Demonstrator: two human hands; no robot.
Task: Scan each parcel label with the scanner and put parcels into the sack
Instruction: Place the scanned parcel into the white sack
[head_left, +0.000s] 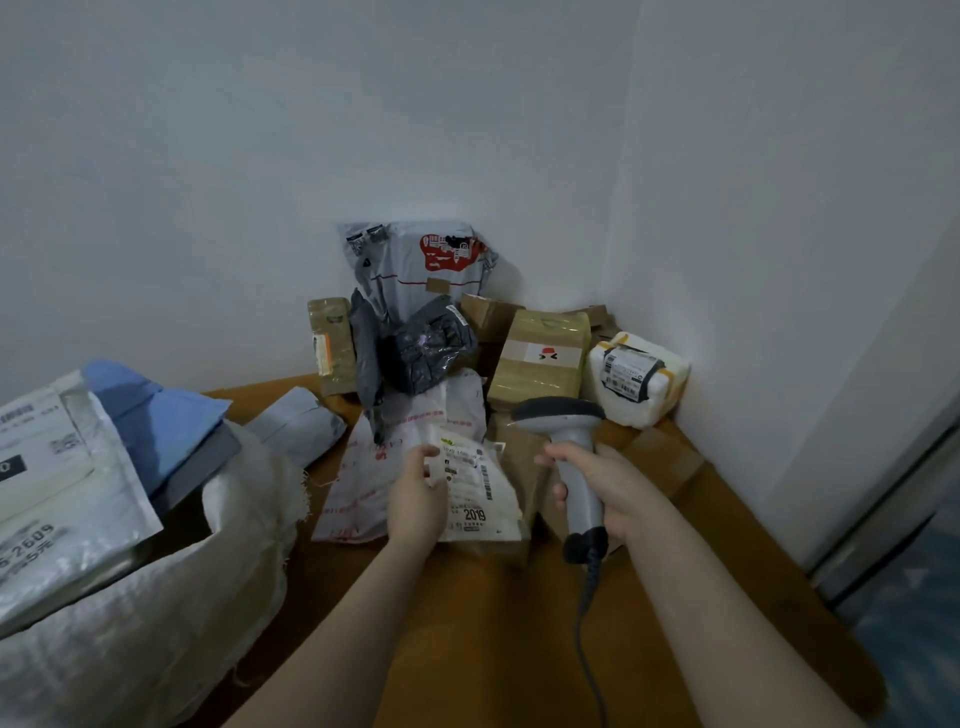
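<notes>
Two hands — left hand (415, 501) grips one white parcel (480, 491); right hand (605, 491) clasps one scanner (571, 457)

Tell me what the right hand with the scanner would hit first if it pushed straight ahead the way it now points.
Probably the tape-wrapped brown box just beyond the scanner head; depth is unclear, so the right hand might instead meet the white foam parcel.

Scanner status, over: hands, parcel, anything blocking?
Right hand grips scanner. Left hand holds labelled white parcel, label up. Sack at left, already holding parcels. Nothing blocking.
</notes>
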